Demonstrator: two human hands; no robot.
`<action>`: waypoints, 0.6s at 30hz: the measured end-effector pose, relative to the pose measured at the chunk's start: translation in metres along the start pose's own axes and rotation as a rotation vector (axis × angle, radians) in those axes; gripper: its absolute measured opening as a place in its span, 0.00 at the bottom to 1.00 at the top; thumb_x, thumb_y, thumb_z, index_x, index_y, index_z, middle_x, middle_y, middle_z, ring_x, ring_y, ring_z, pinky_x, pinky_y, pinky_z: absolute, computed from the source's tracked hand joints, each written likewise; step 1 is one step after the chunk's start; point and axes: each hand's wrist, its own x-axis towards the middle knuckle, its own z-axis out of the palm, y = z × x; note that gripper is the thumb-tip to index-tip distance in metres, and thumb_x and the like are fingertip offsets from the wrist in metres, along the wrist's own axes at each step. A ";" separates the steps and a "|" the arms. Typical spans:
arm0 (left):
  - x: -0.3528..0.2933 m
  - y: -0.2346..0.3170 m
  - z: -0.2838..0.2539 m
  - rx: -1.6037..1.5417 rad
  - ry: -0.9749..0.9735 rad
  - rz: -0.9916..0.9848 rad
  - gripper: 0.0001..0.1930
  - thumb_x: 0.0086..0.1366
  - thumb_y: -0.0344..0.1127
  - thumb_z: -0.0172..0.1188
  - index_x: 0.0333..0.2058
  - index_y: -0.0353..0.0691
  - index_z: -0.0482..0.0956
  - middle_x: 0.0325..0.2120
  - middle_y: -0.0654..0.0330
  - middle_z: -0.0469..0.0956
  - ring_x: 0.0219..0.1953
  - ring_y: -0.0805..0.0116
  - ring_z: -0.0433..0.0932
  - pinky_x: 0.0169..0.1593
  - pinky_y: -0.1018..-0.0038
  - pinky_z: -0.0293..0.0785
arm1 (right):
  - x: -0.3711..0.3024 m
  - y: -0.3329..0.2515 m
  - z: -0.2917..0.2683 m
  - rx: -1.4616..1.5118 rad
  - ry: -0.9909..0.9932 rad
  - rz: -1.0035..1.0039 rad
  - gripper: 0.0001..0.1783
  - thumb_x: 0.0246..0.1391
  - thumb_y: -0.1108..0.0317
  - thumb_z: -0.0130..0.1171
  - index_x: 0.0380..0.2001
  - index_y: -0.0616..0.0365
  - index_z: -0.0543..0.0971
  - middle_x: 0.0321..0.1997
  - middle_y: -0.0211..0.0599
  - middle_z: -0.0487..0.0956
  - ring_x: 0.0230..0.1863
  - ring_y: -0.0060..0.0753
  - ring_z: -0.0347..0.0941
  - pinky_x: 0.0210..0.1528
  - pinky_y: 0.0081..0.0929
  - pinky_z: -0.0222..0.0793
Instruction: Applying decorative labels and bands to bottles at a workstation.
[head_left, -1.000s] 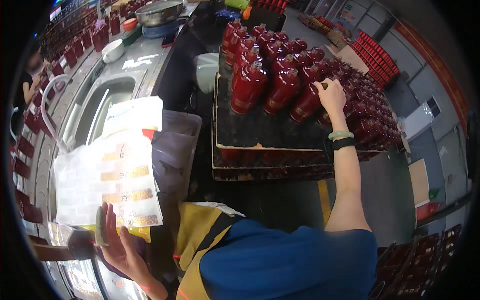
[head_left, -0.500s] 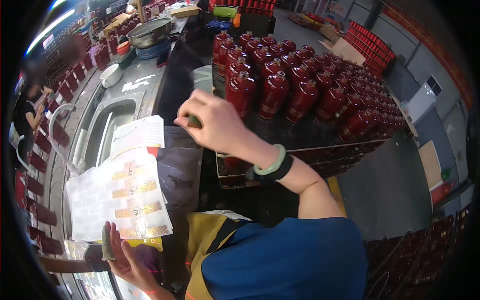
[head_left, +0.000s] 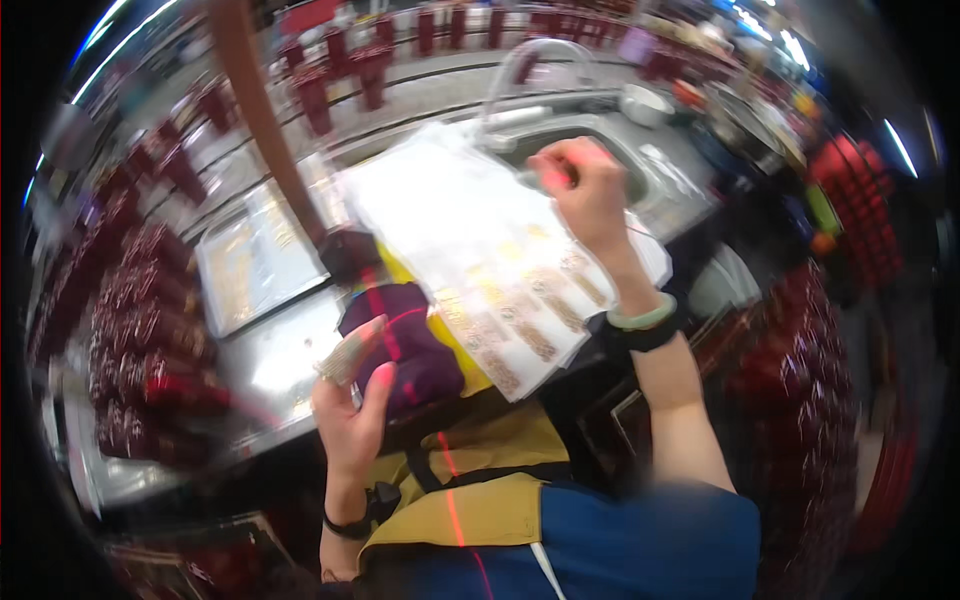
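Observation:
My left hand (head_left: 350,410) is raised beside a bunched purple cloth (head_left: 415,350), thumb and fingers apart with nothing between them. A pale finger cot (head_left: 350,352) covers a fingertip. Over the far part of the white label sheets (head_left: 510,325), my right hand (head_left: 592,195) is closed with its fingers curled in. Blur and the fingers hide whatever it may hold. Rows of gold labels show on the near part of the sheets, which overlap a yellow piece (head_left: 455,350) next to the cloth.
A wooden post (head_left: 262,120) rises left of the sheets, with a tray of gold labels (head_left: 255,260) beyond it. Behind my right hand are a sink (head_left: 640,180), a faucet (head_left: 497,80) and a white cup (head_left: 645,104). Dark red bottles (head_left: 150,350) crowd the left; more red bottles (head_left: 790,400) stand right.
My view has swung left from the bottles to the counter. My right hand has moved from beside the bottles to over the label sheets. My left hand has come up beside the purple cloth.

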 end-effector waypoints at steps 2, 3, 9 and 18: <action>-0.002 -0.005 -0.012 0.207 0.054 -0.055 0.23 0.64 0.24 0.66 0.58 0.35 0.78 0.55 0.53 0.82 0.57 0.63 0.80 0.63 0.67 0.71 | 0.018 -0.003 0.029 0.106 -0.032 0.015 0.04 0.54 0.74 0.69 0.32 0.62 0.83 0.31 0.42 0.81 0.28 0.39 0.76 0.33 0.33 0.71; -0.008 -0.006 -0.022 0.207 0.107 -0.040 0.23 0.64 0.25 0.66 0.58 0.34 0.78 0.53 0.53 0.82 0.56 0.63 0.80 0.63 0.67 0.71 | 0.021 -0.017 0.045 0.122 -0.117 0.036 0.05 0.55 0.73 0.69 0.33 0.62 0.84 0.31 0.40 0.81 0.28 0.34 0.76 0.32 0.30 0.70; -0.009 -0.024 -0.096 0.734 0.914 0.279 0.29 0.63 0.19 0.65 0.63 0.29 0.68 0.64 0.51 0.69 0.66 0.61 0.68 0.68 0.63 0.67 | 0.026 -0.067 0.103 0.350 -0.384 -0.136 0.04 0.58 0.75 0.65 0.31 0.62 0.80 0.28 0.30 0.74 0.26 0.20 0.62 0.29 0.22 0.58; 0.019 0.038 -0.229 0.732 1.485 0.507 0.27 0.66 0.32 0.68 0.61 0.30 0.70 0.61 0.48 0.70 0.65 0.53 0.67 0.66 0.61 0.66 | 0.018 -0.092 0.128 0.492 -0.547 -0.212 0.03 0.59 0.78 0.61 0.31 0.63 0.78 0.28 0.32 0.72 0.27 0.22 0.63 0.31 0.23 0.57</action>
